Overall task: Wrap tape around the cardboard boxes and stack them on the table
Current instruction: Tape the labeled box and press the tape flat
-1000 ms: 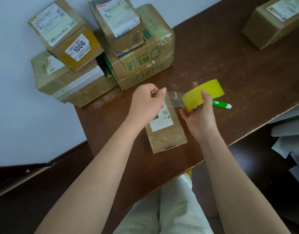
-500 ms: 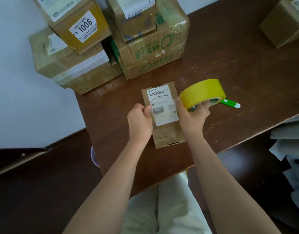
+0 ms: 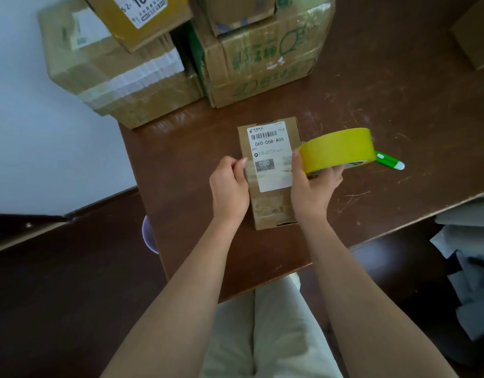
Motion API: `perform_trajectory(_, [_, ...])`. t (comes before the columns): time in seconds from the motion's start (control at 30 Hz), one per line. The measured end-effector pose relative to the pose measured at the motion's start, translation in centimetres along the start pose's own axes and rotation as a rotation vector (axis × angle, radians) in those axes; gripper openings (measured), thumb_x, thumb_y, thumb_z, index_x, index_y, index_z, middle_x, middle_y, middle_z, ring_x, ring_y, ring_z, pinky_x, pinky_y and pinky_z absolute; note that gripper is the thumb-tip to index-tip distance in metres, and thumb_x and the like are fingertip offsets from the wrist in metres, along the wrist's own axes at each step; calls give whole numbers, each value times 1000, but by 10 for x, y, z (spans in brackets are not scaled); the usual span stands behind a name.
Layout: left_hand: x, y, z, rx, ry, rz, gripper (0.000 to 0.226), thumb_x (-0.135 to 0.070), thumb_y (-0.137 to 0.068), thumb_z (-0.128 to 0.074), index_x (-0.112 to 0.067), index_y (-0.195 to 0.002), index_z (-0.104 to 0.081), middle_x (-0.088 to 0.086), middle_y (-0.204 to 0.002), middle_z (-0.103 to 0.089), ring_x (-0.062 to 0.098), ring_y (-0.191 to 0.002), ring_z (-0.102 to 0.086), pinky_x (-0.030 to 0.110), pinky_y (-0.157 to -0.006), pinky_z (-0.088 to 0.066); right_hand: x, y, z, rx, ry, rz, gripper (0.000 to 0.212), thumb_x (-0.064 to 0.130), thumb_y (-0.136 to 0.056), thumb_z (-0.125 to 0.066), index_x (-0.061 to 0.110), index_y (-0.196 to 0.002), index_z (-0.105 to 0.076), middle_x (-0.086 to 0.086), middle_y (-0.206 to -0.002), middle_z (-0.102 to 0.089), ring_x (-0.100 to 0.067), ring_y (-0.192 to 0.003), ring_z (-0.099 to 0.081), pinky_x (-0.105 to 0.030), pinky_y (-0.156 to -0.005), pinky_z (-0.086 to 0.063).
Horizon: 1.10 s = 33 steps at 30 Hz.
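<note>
Step in hand: laying a strip of clear tape across the small box [image 3: 273,173]; by my reading the wrap has only begun, with one band stretched over the label [image 3: 270,156].
Small box: lies flat on the worktop [image 3: 399,99], label up, near the front edge and toward the left end.
Roll: the yellow roll [image 3: 339,150] is held on its side just over the box's right edge.
Right hand: the right hand [image 3: 314,186] grips the roll, thumb on the outer face and fingers [image 3: 336,170] curled under and into the core.
Left hand: the left hand [image 3: 229,184] pinches the free end of the tape at the box's left edge, thumb and fingers together on it.
Tape: the clear strip [image 3: 273,167] spans between the two hands; whether it already sticks to the label I cannot tell.
Stack: taped boxes [image 3: 262,55] are piled two high at the back left corner of the worktop.
Other things: a green pen-like thing [image 3: 389,160] lies just behind the roll; whether it is a cutter I cannot tell.
Next move: probably press the free end down on the left side, then carry the roll round the box, keeping the strip taut and straight so it does not crease.
Risk: the light box may lift or slide with the pull.
</note>
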<state>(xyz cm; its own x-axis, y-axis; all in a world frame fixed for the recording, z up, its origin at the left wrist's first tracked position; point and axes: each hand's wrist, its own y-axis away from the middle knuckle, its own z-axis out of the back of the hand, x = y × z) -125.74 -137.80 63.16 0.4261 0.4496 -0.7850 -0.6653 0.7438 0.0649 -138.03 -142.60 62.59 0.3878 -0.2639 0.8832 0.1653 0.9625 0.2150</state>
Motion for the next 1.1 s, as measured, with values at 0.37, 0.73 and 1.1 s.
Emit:
perform_trajectory(0.37, [15,10,-11,-121,101,-26,27,-12,-101,-53,-5,-74,-53,-14,-62,-44,9,-57,-43,12,-54,-32,-4,1,-1,15,20,49,42,45,-93,-67,14,-120,-68,-1,-153,-33,-25,-134,-28,-12,-89,-22])
perform_trajectory(0.73, [23,11,-17,-158,110,0,27,-13,-99,-56,-11,-72,-54,-15,-58,-43,-1,-57,-48,10,-53,-33,-7,6,-8,-87,-8,115,34,44,-87,-71,10,-93,-72,-7,-154,-35,-29,-130,-32,-12,-83,-26])
perform_trajectory(1.1, [19,13,-18,-137,101,55,26,-12,-99,-57,-15,-73,-53,-16,-61,-47,-5,-59,-52,6,-55,-34,-9,5,-8,-84,24,113,40,44,-88,-72,4,-86,-71,-5,-151,-37,-27,-129,-33,-4,-81,-25])
